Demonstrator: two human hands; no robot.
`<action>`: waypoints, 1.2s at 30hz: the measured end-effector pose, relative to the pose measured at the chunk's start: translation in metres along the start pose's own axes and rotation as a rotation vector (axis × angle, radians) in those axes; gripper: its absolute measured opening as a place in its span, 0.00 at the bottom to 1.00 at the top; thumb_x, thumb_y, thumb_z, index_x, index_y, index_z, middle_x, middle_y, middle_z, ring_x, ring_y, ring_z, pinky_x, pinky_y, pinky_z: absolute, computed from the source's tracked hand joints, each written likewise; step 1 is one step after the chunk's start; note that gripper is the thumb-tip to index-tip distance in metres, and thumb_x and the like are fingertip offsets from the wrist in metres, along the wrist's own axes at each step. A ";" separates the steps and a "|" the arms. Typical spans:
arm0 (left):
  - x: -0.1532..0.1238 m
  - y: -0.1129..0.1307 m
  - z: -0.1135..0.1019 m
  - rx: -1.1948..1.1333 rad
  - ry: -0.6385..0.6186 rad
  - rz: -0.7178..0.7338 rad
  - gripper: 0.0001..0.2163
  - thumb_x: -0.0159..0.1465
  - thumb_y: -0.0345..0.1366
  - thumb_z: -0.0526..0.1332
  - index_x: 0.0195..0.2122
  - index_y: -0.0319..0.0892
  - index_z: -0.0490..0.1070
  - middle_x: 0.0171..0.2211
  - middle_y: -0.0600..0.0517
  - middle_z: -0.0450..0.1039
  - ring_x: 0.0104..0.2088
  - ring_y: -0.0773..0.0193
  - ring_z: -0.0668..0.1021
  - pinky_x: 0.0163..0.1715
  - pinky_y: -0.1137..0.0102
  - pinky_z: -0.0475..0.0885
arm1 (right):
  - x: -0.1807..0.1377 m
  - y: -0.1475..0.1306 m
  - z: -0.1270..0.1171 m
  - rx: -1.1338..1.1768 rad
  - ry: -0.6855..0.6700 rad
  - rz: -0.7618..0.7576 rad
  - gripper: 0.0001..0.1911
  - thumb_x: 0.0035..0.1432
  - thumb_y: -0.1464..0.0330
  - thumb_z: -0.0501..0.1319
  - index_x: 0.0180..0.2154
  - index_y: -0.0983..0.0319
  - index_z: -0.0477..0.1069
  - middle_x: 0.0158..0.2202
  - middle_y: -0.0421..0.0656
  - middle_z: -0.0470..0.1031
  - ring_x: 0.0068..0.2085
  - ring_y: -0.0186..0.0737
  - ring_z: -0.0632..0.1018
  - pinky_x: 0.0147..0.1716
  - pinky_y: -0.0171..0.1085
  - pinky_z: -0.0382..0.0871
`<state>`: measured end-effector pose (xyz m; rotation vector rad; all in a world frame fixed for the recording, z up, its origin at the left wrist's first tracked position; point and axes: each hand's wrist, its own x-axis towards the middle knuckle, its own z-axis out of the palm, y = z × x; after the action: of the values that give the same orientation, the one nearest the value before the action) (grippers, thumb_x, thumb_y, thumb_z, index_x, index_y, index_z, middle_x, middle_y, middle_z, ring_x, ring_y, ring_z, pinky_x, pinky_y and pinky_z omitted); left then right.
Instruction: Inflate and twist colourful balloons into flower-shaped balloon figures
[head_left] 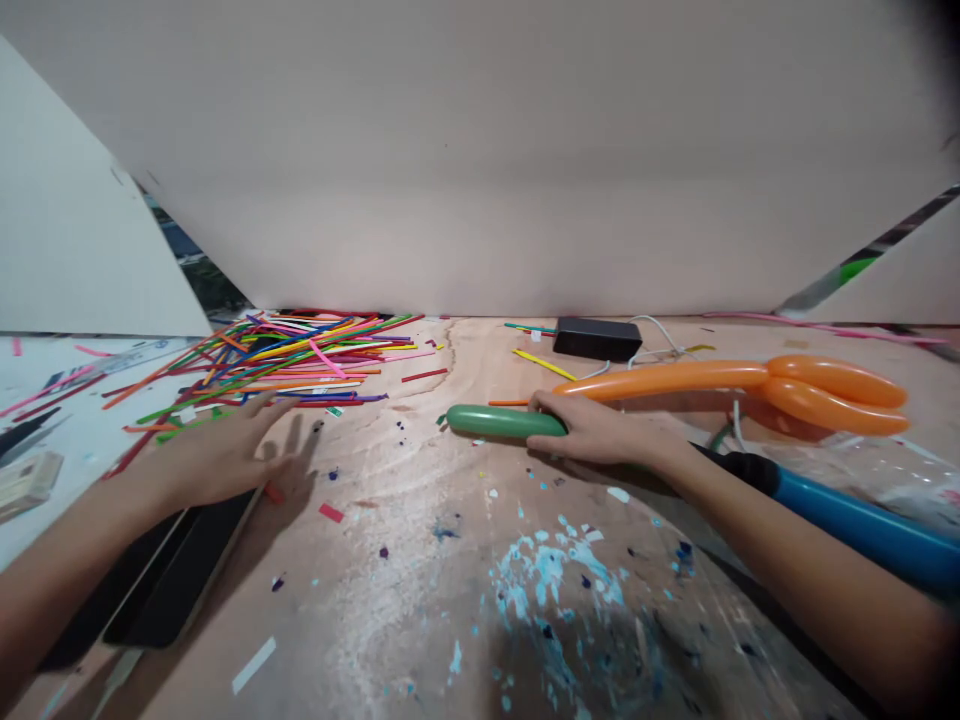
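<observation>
1. Green balloon (502, 421): inflated, lying on the table (420, 560). 1 end is hidden under the right hand (600, 432); the free tip points toward the left hand (225, 455).
2. Right hand: fingers curled together, clamped on the green balloon.
3. Left hand: fingers apart, palm down, holding nothing, its heel over a dark flat slab (172, 580).
4. Loose balloons (300, 355): 1 many-coloured pile of uninflated strands just beyond the left fingertips.
5. Orange balloon (750, 385): 2 lobes at its far end, just beyond the right hand.
6. Blue tube (862, 525): beside the right forearm.
</observation>
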<state>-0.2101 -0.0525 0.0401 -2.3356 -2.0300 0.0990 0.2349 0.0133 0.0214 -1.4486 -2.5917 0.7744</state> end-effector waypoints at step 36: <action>0.127 0.188 0.013 -0.761 -0.254 0.604 0.15 0.68 0.45 0.50 0.41 0.42 0.73 0.35 0.50 0.76 0.34 0.62 0.75 0.35 0.69 0.64 | 0.035 -0.011 0.017 -0.547 0.326 -0.282 0.22 0.66 0.50 0.50 0.48 0.60 0.66 0.39 0.47 0.72 0.38 0.47 0.72 0.36 0.41 0.59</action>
<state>-0.0082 0.0466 0.0105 -3.5024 -1.5172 -0.4610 0.2017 0.0306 0.0050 -1.1287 -2.7563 -0.2087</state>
